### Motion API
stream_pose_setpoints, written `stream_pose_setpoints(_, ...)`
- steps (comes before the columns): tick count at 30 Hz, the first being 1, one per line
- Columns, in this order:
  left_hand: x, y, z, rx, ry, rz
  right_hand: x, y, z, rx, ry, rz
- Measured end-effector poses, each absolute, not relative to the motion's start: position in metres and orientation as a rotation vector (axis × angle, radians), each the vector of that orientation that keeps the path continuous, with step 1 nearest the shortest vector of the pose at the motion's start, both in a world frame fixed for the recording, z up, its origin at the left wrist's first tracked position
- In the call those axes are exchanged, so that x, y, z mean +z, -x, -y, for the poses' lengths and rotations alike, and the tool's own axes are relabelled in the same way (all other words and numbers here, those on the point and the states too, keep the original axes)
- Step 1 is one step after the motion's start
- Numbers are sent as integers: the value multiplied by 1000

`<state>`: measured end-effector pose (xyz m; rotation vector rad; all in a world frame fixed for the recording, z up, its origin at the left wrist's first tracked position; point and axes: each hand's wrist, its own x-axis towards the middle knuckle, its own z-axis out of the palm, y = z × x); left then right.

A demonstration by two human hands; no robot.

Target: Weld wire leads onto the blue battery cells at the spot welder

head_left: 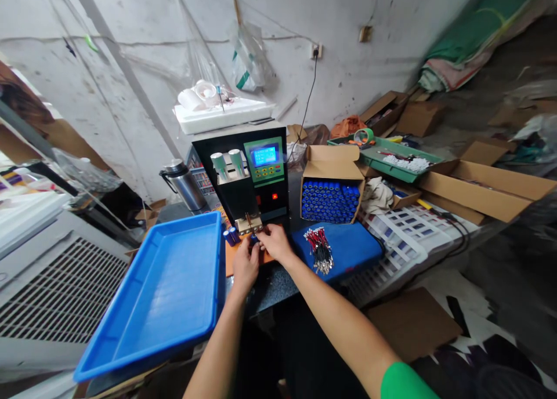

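My left hand (246, 263) has its fingers closed round a blue battery cell (255, 238) under the electrode pins (249, 220) of a black spot welder (272, 193). From the other side my right hand (275, 242) pinches at the top of that cell; what its fingertips hold is too small to make out. Two more blue cells (231, 236) stand left of the pins, by the orange mat (231, 263). A bundle of red and black wire leads (319, 249) lies on a blue pad (359, 245) to the right.
A big blue tray (174, 277) stands at the left of the bench. Behind the pad is an open carton (335, 170) packed with blue cells. A steel flask (183, 185) stands left of the welder, and a green tray (391, 158) with loose parts lies back right.
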<state>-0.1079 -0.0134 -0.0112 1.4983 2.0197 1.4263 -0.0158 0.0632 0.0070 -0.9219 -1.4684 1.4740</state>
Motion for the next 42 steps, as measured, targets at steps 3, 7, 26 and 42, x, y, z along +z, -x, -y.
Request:
stream_pose_setpoints(3,-12,108,13,1422,-1504,-2023,7,16,-63,1453,932,1484)
stream_pose_setpoints(7,-11,108,14,1427,-1505,-2017,8,16,-62,1457,938,1478)
stream_pose_setpoints(26,-15,109,13,1404,-1505,-2044,9,14,-61,1426,950,1508)
stream_pose_setpoints(42,-16,109,14,1401,-1498,-2050,9,12,-60,1421,960,1519)
